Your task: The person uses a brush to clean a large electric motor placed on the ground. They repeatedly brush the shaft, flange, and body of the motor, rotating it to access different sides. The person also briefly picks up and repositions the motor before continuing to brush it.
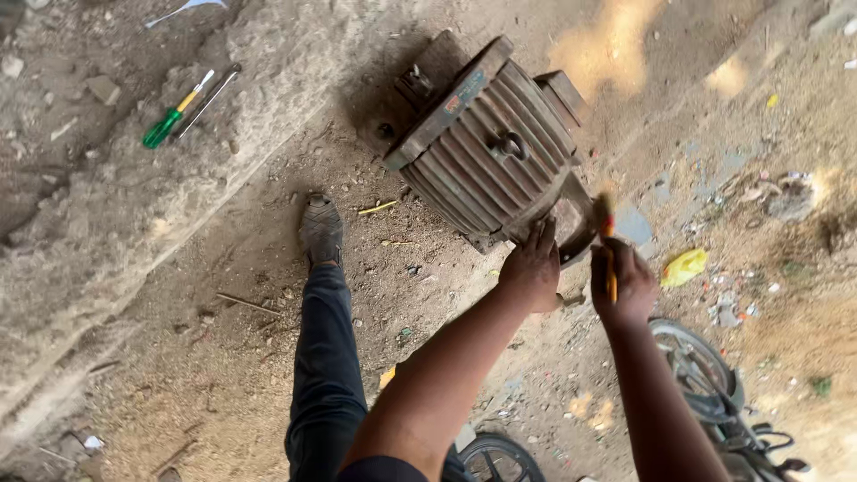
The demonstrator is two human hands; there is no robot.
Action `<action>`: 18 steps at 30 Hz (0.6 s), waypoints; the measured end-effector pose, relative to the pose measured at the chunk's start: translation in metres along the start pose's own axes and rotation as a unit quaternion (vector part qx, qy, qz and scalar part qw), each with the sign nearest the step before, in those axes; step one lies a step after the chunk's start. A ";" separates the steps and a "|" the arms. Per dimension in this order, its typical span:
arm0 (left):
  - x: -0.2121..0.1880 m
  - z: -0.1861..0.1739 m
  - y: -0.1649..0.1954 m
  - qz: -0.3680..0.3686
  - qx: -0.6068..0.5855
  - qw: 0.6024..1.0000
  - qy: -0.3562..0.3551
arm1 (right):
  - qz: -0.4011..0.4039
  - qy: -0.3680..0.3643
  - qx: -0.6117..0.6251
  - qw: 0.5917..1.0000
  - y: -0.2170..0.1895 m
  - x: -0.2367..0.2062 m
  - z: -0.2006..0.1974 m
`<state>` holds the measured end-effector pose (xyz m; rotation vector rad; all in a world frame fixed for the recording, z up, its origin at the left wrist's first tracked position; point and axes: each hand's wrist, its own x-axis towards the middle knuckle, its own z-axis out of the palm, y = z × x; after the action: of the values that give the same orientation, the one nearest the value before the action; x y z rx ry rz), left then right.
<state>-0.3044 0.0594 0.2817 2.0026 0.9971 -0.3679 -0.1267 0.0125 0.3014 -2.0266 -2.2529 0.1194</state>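
Rusty ribbed motor (486, 152), one; left hand (532, 268) touching; right hand (625, 284) gripping one screwdriver (609, 245).

The finned motor (491, 147) lies on the ground (250, 268) in the upper middle of the frame, with the left hand (531, 268) touching its lower edge and the right hand (625, 284) just right of it, closed around a screwdriver (609, 241). A second screwdriver (174, 114) and a metal rod (207, 100) lie side by side at upper left. The person's shoe (321, 230) stands left of the motor, and a motorcycle wheel (701, 366) sits at lower right.
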 end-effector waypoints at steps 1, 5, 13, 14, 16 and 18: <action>-0.006 0.000 -0.002 0.000 -0.092 0.996 0.015 | 0.000 -0.053 -0.007 0.999 0.000 0.004 -0.003; -0.054 0.009 -0.034 0.004 -0.230 0.971 0.071 | 0.115 -0.118 -0.107 0.980 -0.002 0.036 -0.023; -0.111 0.016 -0.141 -0.150 -0.496 0.809 0.277 | 0.096 0.014 0.414 0.905 -0.059 0.147 -0.079; -0.106 0.010 -0.153 -0.171 -0.526 0.779 0.294 | 0.128 -0.013 0.453 0.882 -0.068 0.170 -0.083; -0.092 -0.002 -0.170 -0.175 -0.625 0.695 0.310 | 0.124 -0.036 0.482 0.867 -0.083 0.223 -0.087; -0.081 -0.012 -0.174 -0.199 -0.692 0.638 0.273 | 0.119 -0.063 0.485 0.864 -0.096 0.270 -0.087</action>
<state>-0.4899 0.0840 0.2378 0.3991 1.4134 0.7079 -0.2374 0.2698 0.4082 -1.6714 -1.4355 1.1637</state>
